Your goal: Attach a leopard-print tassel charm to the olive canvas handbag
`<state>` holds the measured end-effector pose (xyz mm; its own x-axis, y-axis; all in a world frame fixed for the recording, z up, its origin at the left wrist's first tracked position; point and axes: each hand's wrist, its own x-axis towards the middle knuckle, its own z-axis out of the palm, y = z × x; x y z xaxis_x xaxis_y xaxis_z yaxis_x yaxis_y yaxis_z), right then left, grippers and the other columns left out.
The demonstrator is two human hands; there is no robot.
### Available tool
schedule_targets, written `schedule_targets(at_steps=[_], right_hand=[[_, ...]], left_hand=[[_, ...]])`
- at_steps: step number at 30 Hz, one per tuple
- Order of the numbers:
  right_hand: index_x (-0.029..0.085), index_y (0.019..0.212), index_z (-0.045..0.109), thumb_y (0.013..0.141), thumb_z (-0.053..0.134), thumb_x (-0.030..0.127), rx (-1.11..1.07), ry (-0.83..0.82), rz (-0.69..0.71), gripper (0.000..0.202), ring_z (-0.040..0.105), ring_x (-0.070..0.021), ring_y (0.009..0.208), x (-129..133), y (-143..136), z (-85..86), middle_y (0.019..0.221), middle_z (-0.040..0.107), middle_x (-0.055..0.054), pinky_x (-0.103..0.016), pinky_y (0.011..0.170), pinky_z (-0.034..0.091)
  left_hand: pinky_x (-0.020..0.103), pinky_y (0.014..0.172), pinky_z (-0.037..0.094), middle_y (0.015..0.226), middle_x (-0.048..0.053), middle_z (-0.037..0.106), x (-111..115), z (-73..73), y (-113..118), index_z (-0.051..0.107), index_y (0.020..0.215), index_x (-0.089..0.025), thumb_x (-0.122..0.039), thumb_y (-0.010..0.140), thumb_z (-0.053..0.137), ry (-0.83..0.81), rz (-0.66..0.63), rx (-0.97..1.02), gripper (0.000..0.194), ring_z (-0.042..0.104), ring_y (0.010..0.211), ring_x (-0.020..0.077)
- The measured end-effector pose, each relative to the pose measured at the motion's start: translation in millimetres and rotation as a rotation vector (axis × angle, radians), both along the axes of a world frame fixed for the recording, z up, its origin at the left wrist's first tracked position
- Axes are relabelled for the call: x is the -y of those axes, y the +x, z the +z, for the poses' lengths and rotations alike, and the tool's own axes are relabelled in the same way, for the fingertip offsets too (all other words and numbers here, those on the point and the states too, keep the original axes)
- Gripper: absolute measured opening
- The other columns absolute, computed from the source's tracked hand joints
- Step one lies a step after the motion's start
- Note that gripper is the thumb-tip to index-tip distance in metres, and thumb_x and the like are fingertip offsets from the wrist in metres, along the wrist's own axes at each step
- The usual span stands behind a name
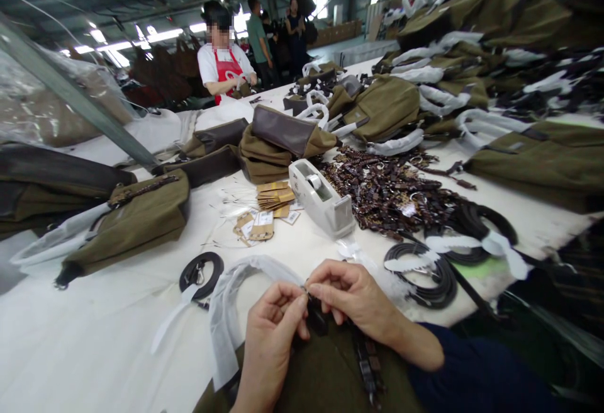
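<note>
Leftmost, at nine o'clock from our hands, lies a coiled black strap (214, 267); nearer, a white-wrapped handle (225, 322) arches where it could snag our wrist. Our left hand (278, 322) and right hand (356, 293) pinch narrowly at a small piece (306, 289), too tiny to identify, above the olive bag (333, 369) at six o'clock; a slack pinch might drop it. At three o'clock, more strap coils (446, 287) could slide off the table edge if our elbow nudged them.
</note>
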<state>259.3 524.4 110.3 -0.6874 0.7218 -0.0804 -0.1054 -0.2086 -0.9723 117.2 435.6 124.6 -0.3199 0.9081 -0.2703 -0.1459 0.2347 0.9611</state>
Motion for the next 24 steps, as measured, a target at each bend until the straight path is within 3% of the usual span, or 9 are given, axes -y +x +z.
schedule_targets(at_steps=[7, 15, 18, 20, 22, 24], right_hand=[[0.015, 0.09, 0.067, 0.088, 0.066, 0.043, 0.005, 0.074, -0.014, 0.028, 0.048, -0.0054, 0.046, 7, -1, -5.8, 0.062, 0.058, 0.002, -0.014, 0.041, 0.039], [0.015, 0.089, 0.064, 0.091, 0.063, 0.044, 0.005, 0.107, -0.008, 0.029, 0.05, -0.0055, 0.047, 8, -6, -12.2, 0.069, 0.062, 0.0, -0.016, 0.043, 0.039], [0.016, 0.1, 0.061, 0.091, 0.061, 0.044, 0.002, 0.135, -0.053, 0.029, 0.052, -0.0073, 0.049, 2, -2, -3.0, 0.07, 0.062, 0.001, -0.018, 0.045, 0.04], [0.017, 0.108, 0.06, 0.093, 0.059, 0.041, 0.05, 0.244, -0.159, 0.028, 0.055, -0.0095, 0.058, -3, 8, 6.8, 0.074, 0.062, 0.001, -0.02, 0.053, 0.044], [0.019, 0.111, 0.061, 0.094, 0.058, 0.034, 0.144, 0.416, -0.264, 0.022, 0.059, -0.0117, 0.072, -8, 22, 16.1, 0.088, 0.063, -0.002, -0.022, 0.062, 0.047], [0.021, 0.108, 0.063, 0.093, 0.058, 0.029, 0.277, 0.579, -0.262, 0.017, 0.06, -0.0142, 0.083, -9, 39, 21.9, 0.098, 0.063, -0.003, -0.025, 0.069, 0.048]], left_hand=[[0.018, 0.051, 0.036, 0.055, -0.005, 0.053, 2, -4.8, -1, 0.063, 0.079, -0.017, -0.038, 0.082, 0.071, 0.021, -0.001, 0.006, 0.022, 0.047, 0.05, 0.0073], [0.019, 0.055, 0.041, 0.064, -0.003, 0.059, -4, -9.1, -3, 0.062, 0.083, -0.018, -0.038, 0.086, 0.068, 0.027, -0.041, 0.038, 0.02, 0.05, 0.053, 0.008], [0.022, 0.058, 0.047, 0.096, 0.001, 0.069, -3, -2.1, 3, 0.06, 0.107, -0.023, -0.037, 0.083, 0.07, 0.079, 0.003, -0.03, 0.03, 0.054, 0.056, 0.008], [0.024, 0.064, 0.052, 0.129, 0.005, 0.06, 7, 4.0, 7, 0.05, 0.128, -0.029, -0.037, 0.081, 0.072, 0.123, 0.071, -0.123, 0.052, 0.058, 0.061, 0.0078], [0.028, 0.075, 0.056, 0.145, 0.007, 0.048, 26, 6.3, 8, 0.041, 0.137, -0.033, -0.039, 0.083, 0.07, 0.154, 0.141, -0.243, 0.062, 0.065, 0.079, 0.0127], [0.036, 0.091, 0.055, 0.146, 0.009, 0.047, 54, 0.6, 1, 0.04, 0.139, -0.031, -0.042, 0.085, 0.066, 0.18, 0.223, -0.429, 0.061, 0.064, 0.108, 0.0231]])
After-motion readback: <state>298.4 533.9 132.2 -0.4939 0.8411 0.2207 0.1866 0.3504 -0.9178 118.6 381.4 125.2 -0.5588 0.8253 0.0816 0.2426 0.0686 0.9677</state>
